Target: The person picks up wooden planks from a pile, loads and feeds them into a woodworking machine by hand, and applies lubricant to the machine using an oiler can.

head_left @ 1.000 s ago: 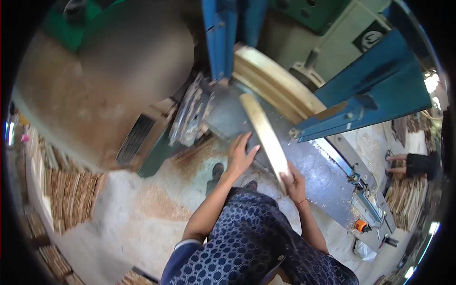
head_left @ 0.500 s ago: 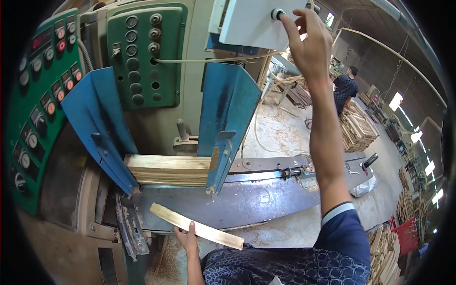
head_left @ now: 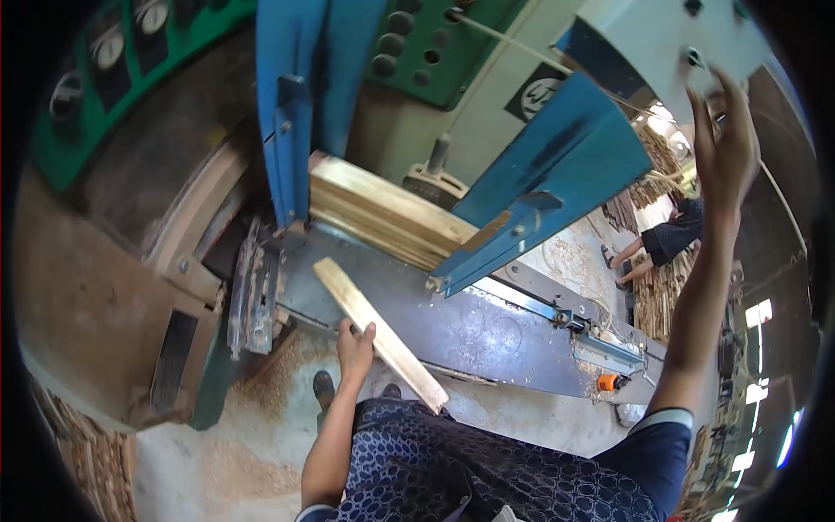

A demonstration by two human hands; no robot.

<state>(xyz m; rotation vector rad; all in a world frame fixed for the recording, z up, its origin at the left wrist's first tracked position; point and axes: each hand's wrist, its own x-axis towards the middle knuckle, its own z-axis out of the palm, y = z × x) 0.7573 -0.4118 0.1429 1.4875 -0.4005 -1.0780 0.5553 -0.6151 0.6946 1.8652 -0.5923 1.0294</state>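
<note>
My left hand (head_left: 355, 352) is closed around a pale wooden strip (head_left: 378, 335), thumb on top, held at a slant over the near edge of the metal machine table (head_left: 487, 335). My right hand (head_left: 729, 152) is raised at the upper right, fingers stretched and apart, just below a dark knob (head_left: 693, 57) on a light grey control box (head_left: 652, 39). Whether a fingertip touches the knob is hard to tell. Beyond the strip, a stack of similar wooden strips (head_left: 391, 204) sits between two blue metal guides (head_left: 557, 165).
Green control panels (head_left: 113, 61) stand at the left and behind the guides. A metal fence (head_left: 539, 300) runs along the table, with an orange object (head_left: 611, 383) near its right end. Another person (head_left: 674, 235) stands by stacked wood (head_left: 657, 300). Sawdust (head_left: 252, 461) covers part of the floor.
The view has turned and tilted down, bringing my feet into sight. My right hand's fingers have come off the knob or slipped just below it. My left hand still holds the strip, now tilted more steeply.
</note>
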